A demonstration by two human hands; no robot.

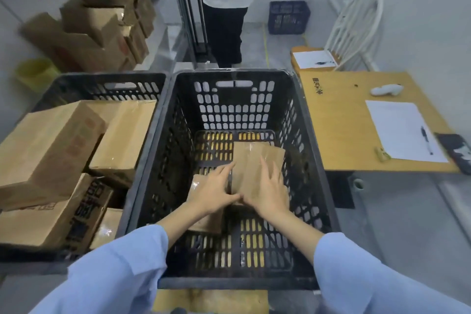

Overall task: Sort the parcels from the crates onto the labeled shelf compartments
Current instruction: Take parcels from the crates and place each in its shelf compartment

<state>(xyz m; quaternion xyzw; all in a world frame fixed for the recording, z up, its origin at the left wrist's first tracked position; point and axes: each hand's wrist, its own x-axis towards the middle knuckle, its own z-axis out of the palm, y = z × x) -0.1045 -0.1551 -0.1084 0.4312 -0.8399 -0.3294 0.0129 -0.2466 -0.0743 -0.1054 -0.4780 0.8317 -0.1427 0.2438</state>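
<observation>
As both arms are reaching down into the black crate (163,160), a worker's left hand (212,190) is pressing straight, closed fingers along the left edge of a brown parcel (257,158), while the right hand (267,192) is lying flat on top, fingers spread. The parcel is resting on the crate floor, right of centre, its long axis running away from the worker toward the far wall, so both hands are meeting its near end, equally close. A second parcel (204,224) is lying partly beneath the left wrist. Lifting likely means clamping the two long sides.
</observation>
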